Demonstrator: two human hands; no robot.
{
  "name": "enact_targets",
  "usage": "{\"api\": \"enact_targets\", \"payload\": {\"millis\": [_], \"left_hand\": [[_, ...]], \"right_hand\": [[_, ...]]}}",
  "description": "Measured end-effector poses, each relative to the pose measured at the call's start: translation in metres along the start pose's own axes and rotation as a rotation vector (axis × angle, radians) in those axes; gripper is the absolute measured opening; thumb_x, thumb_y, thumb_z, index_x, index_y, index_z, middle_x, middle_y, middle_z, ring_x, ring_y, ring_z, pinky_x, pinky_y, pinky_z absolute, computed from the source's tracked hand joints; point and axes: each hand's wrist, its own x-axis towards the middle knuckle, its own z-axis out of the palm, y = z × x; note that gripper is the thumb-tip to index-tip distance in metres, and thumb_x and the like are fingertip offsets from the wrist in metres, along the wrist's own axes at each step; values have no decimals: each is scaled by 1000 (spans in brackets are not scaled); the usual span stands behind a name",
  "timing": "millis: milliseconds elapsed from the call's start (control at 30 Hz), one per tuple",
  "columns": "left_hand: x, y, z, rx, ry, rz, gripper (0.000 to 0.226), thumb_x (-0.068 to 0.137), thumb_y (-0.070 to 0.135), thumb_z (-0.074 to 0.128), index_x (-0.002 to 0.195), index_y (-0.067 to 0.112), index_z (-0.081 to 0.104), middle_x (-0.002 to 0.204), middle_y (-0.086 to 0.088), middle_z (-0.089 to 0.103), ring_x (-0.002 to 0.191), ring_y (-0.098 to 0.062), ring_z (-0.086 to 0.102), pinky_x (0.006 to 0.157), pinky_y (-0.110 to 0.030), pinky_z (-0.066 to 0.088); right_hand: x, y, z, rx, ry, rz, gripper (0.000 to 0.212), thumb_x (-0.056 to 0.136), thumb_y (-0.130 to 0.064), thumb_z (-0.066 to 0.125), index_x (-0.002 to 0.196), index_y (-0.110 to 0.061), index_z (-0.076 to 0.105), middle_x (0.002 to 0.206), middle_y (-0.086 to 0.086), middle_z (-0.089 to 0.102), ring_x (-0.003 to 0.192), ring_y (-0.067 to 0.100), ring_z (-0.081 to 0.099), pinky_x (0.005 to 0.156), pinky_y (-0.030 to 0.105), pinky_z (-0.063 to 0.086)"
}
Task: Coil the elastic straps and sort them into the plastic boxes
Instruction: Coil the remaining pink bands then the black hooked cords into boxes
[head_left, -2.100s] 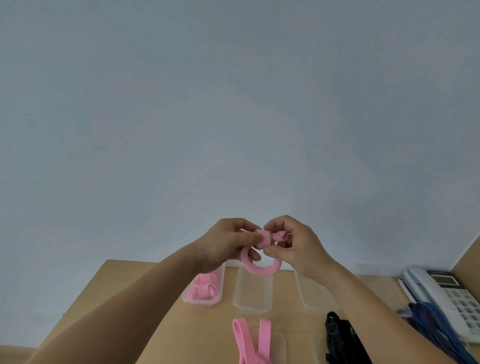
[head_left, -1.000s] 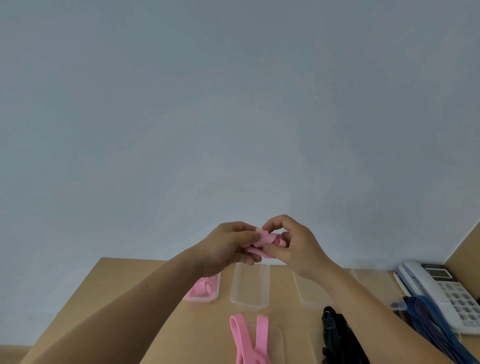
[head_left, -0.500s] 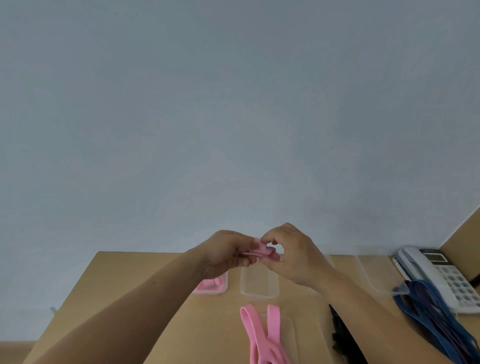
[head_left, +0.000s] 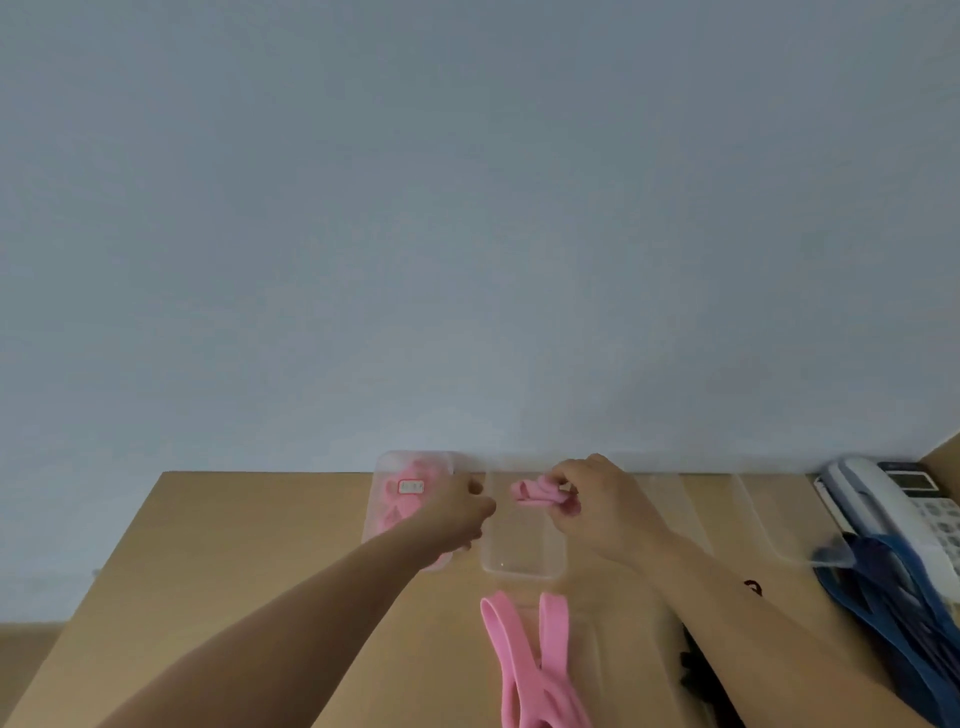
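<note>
My right hand pinches a coiled pink strap and holds it above the far end of a clear plastic box. My left hand is off the coil; it hovers with loosely curled fingers at the right rim of the left clear box, which holds several coiled pink straps. A gap separates my left fingers from the coil. Loose pink straps lie on the table near me.
The wooden table ends at a pale blue wall. More clear boxes stand to the right. Blue straps drape beside a white desk phone. Black straps lie under my right forearm.
My left hand let go of the pink coil and moved left toward the left box. My right hand carried the coil down and forward over the second box. The view tilted down.
</note>
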Motion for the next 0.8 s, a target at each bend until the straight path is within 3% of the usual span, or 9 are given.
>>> {"api": "enact_targets", "payload": {"millis": [100,200,267,333,433,533,600,700,800], "left_hand": [[31,-10,16,136,63,-55,44,92,15,53,136,9,49,123,-10,60,98,-27,62,69,-30,47],[57,-15,27,303,120,-70,55,92,17,51,145,8,41,127,-12,61,103,-25,60,74,-28,44],[70,-16,33,394,134,-65,45,92,19,49,135,8,50,124,-11,63,100,-25,60,72,-28,42],[77,-17,39,436,147,-47,22,94,21,47,110,12,58,114,-12,66,91,-26,60,67,-29,39],[82,-20,45,409,170,-49,3,91,17,46,88,18,47,99,-9,65,81,-26,62,65,-30,42],[80,-18,45,362,157,-40,12,86,15,48,80,24,42,84,0,55,81,-31,69,64,-32,48],[78,-16,44,358,148,-37,13,84,16,49,79,25,41,79,4,52,79,-30,70,61,-32,49],[75,-16,42,404,161,10,22,81,11,50,70,26,38,70,10,48,65,-22,63,48,-25,41],[74,-14,40,435,172,77,27,79,8,50,65,27,36,64,12,45,53,-5,47,41,-13,28]], "right_hand": [[23,28,26,-13,-80,-28,22,79,-17,65,101,-19,68,89,-13,64,87,12,50,68,24,40],[47,49,49,-27,-136,-100,23,83,-19,63,105,-17,68,96,-5,68,94,17,53,70,28,44],[60,56,61,-42,-165,-137,19,84,-22,61,102,-18,66,94,-5,66,95,17,52,70,30,45],[71,61,71,-75,-212,-159,16,85,-23,59,100,-19,63,96,-3,64,98,18,50,73,33,46],[78,69,84,-147,-277,-175,17,87,-22,55,103,-18,62,105,0,63,107,20,49,83,36,47],[75,73,93,-228,-291,-212,16,85,-18,56,98,-15,64,104,6,63,106,26,53,82,39,47],[73,69,95,-290,-286,-232,13,76,-14,67,88,-13,65,93,8,65,94,30,59,74,40,50],[73,61,93,-353,-221,-277,33,47,-17,87,69,-18,62,68,4,60,66,25,59,57,31,48],[72,59,93,-410,-156,-309,38,40,-18,88,68,-20,62,64,2,57,63,25,56,58,32,46]]}}
